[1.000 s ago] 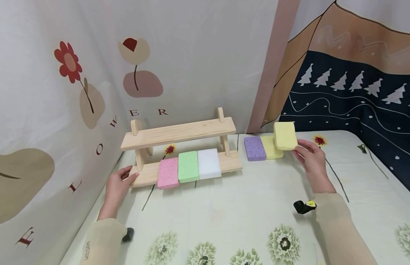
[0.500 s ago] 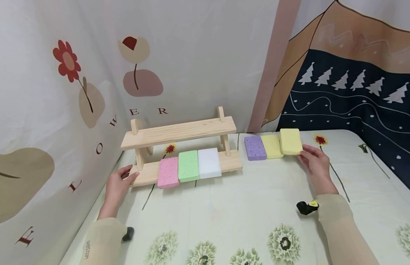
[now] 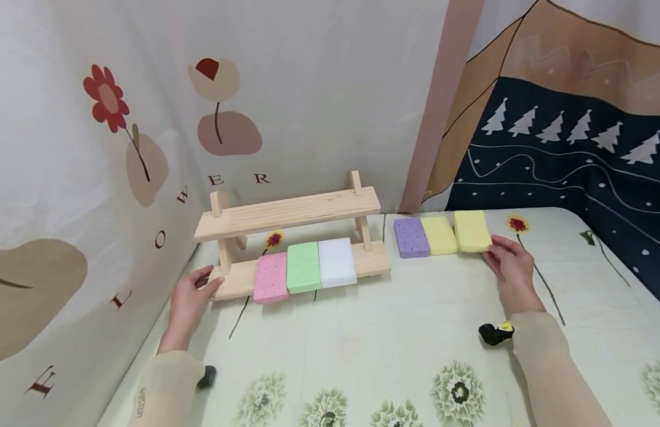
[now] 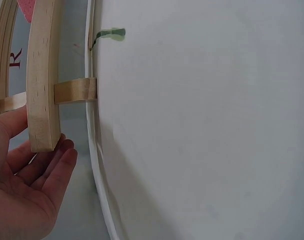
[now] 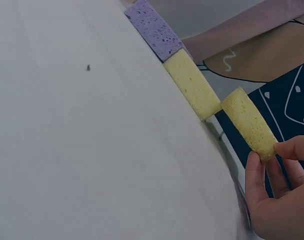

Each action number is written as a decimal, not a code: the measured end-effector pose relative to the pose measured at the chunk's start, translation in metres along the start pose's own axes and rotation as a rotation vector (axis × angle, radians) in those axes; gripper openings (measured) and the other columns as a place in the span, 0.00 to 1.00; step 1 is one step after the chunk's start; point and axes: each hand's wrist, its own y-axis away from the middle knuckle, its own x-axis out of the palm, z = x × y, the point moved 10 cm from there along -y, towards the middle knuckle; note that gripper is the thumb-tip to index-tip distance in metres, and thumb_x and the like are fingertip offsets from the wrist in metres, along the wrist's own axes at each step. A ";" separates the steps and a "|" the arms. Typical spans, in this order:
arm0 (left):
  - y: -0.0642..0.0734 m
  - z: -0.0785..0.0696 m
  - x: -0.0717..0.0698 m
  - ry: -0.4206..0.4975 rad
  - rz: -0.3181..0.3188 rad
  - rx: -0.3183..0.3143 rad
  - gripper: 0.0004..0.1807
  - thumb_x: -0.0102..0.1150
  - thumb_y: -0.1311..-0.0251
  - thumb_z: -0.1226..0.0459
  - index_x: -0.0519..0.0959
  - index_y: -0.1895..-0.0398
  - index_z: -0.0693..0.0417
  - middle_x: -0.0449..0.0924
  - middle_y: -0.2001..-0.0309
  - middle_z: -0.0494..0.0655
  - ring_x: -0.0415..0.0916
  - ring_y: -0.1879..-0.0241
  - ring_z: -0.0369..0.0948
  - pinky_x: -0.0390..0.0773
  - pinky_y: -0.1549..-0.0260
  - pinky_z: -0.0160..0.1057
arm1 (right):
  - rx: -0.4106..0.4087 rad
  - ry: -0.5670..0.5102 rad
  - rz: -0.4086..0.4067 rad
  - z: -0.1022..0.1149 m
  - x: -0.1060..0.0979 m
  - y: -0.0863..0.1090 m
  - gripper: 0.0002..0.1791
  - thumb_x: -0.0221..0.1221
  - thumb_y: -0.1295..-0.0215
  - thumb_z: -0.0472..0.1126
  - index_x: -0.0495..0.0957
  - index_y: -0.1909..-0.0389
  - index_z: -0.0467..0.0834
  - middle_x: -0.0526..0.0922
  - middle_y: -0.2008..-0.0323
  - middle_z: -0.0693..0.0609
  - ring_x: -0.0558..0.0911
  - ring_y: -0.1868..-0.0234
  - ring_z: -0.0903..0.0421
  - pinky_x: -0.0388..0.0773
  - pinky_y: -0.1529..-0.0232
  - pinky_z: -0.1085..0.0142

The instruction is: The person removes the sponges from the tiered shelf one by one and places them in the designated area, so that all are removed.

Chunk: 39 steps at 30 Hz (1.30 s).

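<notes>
The yellow sponge [image 3: 472,230] lies right of centre, last in a row beside a paler yellow sponge [image 3: 439,235] and a purple sponge [image 3: 411,237]. The right hand [image 3: 510,270] pinches its near corner (thumb and fingers closed on it), so it looks set down but not released. At lower left, the left hand [image 3: 191,299] rests with relaxed fingers against the wooden rack [image 3: 287,213], whose lower shelf holds three more sponges.

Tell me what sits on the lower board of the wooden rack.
On the two-tier wooden rack lie a pink sponge, green sponge and white sponge. Its upper board covers their far ends.
</notes>
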 end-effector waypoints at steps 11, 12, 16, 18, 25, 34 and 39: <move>0.001 -0.002 -0.001 -0.007 -0.010 0.025 0.31 0.57 0.30 0.57 0.65 0.27 0.60 0.70 0.33 0.66 0.69 0.34 0.59 0.75 0.40 0.55 | -0.056 -0.011 -0.039 0.006 -0.008 -0.001 0.17 0.58 0.32 0.30 0.80 0.47 0.50 0.76 0.56 0.59 0.80 0.58 0.66 0.82 0.59 0.80; 0.002 -0.001 -0.001 -0.007 -0.011 0.024 0.31 0.57 0.30 0.57 0.65 0.27 0.60 0.70 0.33 0.66 0.69 0.34 0.59 0.75 0.40 0.55 | -0.058 -0.001 -0.035 0.006 -0.007 -0.002 0.16 0.58 0.31 0.30 0.81 0.49 0.50 0.76 0.56 0.59 0.80 0.57 0.67 0.82 0.60 0.80; 0.003 -0.001 -0.001 -0.011 -0.014 0.017 0.31 0.57 0.29 0.58 0.65 0.27 0.60 0.70 0.32 0.66 0.69 0.34 0.59 0.76 0.40 0.55 | -0.071 0.045 -0.037 0.006 -0.006 -0.005 0.13 0.57 0.31 0.30 0.81 0.53 0.50 0.75 0.57 0.59 0.79 0.58 0.67 0.81 0.61 0.81; 0.004 -0.001 -0.001 -0.011 -0.013 0.014 0.31 0.56 0.29 0.58 0.65 0.27 0.60 0.70 0.32 0.66 0.69 0.34 0.59 0.76 0.40 0.55 | -0.071 0.071 -0.039 0.005 -0.005 -0.006 0.13 0.56 0.30 0.30 0.80 0.52 0.49 0.75 0.58 0.59 0.79 0.58 0.67 0.81 0.61 0.81; 0.003 0.001 -0.001 -0.003 -0.009 0.002 0.31 0.56 0.29 0.58 0.64 0.27 0.60 0.69 0.31 0.66 0.68 0.33 0.59 0.75 0.40 0.55 | -0.048 0.145 -0.037 0.002 -0.002 -0.006 0.17 0.54 0.29 0.31 0.77 0.43 0.47 0.74 0.58 0.60 0.77 0.56 0.67 0.80 0.59 0.82; 0.003 -0.001 0.000 -0.002 -0.003 0.000 0.32 0.56 0.29 0.58 0.63 0.26 0.60 0.68 0.31 0.66 0.68 0.33 0.59 0.75 0.39 0.55 | -0.050 0.215 -0.055 0.000 -0.003 -0.010 0.22 0.52 0.27 0.32 0.73 0.34 0.46 0.74 0.58 0.62 0.76 0.46 0.64 0.78 0.53 0.83; 0.002 -0.002 0.000 -0.012 0.000 0.008 0.32 0.56 0.29 0.57 0.63 0.26 0.60 0.69 0.31 0.66 0.68 0.33 0.59 0.76 0.40 0.55 | -0.042 0.253 -0.062 -0.002 -0.004 -0.010 0.23 0.51 0.26 0.34 0.70 0.31 0.45 0.73 0.58 0.63 0.74 0.37 0.61 0.74 0.39 0.77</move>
